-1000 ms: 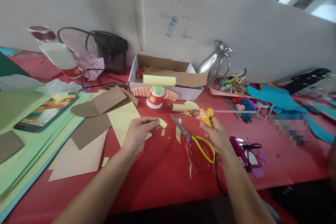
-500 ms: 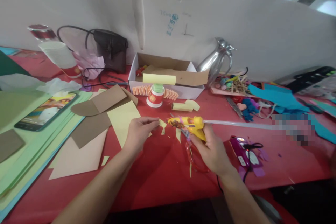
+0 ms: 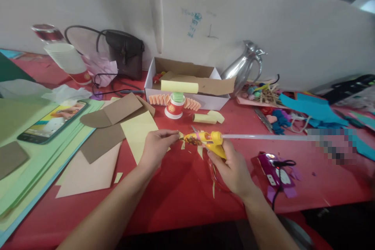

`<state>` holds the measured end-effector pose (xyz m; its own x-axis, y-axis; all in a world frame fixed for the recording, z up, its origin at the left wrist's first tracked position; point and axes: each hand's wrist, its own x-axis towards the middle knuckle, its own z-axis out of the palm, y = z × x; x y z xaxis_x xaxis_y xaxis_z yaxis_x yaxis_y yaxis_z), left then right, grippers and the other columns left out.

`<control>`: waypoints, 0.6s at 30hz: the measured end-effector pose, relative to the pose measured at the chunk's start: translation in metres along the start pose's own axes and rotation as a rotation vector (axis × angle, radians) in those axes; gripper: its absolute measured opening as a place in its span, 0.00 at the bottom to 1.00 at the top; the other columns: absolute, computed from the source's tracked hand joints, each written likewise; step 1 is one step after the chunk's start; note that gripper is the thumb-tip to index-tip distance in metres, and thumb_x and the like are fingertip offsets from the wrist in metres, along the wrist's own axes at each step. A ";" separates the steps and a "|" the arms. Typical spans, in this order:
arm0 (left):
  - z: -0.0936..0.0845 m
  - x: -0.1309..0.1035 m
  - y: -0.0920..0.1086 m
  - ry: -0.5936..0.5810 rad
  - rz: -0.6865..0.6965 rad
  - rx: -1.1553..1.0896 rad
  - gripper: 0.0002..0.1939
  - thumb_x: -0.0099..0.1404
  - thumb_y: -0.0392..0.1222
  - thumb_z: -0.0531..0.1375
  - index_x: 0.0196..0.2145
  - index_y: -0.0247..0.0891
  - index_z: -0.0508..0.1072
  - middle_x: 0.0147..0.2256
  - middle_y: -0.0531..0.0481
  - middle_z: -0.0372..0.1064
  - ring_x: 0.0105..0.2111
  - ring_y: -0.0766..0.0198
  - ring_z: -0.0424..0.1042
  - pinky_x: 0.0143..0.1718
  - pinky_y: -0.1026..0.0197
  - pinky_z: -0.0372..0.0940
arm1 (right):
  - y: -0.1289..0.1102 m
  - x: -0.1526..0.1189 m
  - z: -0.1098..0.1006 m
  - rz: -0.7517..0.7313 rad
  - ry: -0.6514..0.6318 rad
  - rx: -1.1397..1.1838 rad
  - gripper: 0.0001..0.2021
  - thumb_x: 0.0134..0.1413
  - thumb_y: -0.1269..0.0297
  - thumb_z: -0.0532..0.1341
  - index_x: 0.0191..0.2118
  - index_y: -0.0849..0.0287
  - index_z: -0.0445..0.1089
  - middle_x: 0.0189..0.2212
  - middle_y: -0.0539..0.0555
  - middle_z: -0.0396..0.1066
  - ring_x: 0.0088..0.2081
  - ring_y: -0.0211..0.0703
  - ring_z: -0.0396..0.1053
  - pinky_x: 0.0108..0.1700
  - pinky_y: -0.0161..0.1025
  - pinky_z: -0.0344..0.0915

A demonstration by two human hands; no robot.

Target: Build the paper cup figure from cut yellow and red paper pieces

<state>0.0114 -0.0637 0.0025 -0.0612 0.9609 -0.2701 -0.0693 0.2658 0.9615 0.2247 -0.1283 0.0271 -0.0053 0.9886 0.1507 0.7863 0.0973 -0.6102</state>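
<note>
My left hand (image 3: 158,144) pinches a small piece of pale yellow paper (image 3: 181,136) between thumb and fingertips. Wrapped round the handle of a yellow glue gun (image 3: 209,140) is my right hand (image 3: 233,166); a long clear glue stick (image 3: 263,137) sticks out of the gun's back. The gun's nozzle meets the paper piece at my left fingertips. Beyond the hands stands a red and white paper cup (image 3: 175,107) with folded orange paper strips at both sides, green folded paper and a yellow paper roll (image 3: 179,86) above it. Another yellow roll (image 3: 204,118) lies nearer.
Coloured sheets (image 3: 88,175) and a phone (image 3: 54,121) lie at left. Behind are a black bag (image 3: 124,54), an open box (image 3: 202,99) and a metal jug (image 3: 241,66). A purple device (image 3: 275,170) with a cable is at right; scissors lie beneath the gun.
My right hand has moved the glue gun left, bringing its nozzle to the paper piece at my left fingertips. The view has shifted slightly.
</note>
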 end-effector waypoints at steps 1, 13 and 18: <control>0.000 0.000 0.000 0.002 -0.002 -0.004 0.13 0.48 0.44 0.69 0.32 0.35 0.82 0.31 0.42 0.78 0.28 0.63 0.72 0.29 0.62 0.63 | 0.000 0.000 0.000 -0.003 0.005 -0.001 0.15 0.62 0.53 0.56 0.51 0.53 0.63 0.29 0.53 0.76 0.28 0.51 0.74 0.29 0.41 0.63; 0.001 0.000 0.002 -0.018 -0.046 -0.094 0.11 0.48 0.42 0.70 0.30 0.34 0.82 0.28 0.44 0.77 0.27 0.65 0.72 0.31 0.62 0.66 | 0.000 0.004 -0.006 0.033 0.025 0.053 0.16 0.61 0.53 0.56 0.51 0.54 0.62 0.31 0.53 0.76 0.30 0.51 0.74 0.32 0.42 0.64; 0.000 0.000 0.004 -0.077 -0.093 -0.165 0.12 0.46 0.41 0.72 0.30 0.34 0.82 0.28 0.45 0.77 0.28 0.64 0.74 0.34 0.61 0.68 | 0.032 0.024 -0.003 0.094 0.114 0.229 0.14 0.59 0.51 0.58 0.43 0.54 0.65 0.30 0.50 0.72 0.27 0.42 0.68 0.29 0.37 0.62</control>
<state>0.0107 -0.0627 0.0060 0.0285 0.9376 -0.3466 -0.2341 0.3433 0.9096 0.2515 -0.1020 0.0142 0.1411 0.9763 0.1640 0.6195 0.0422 -0.7839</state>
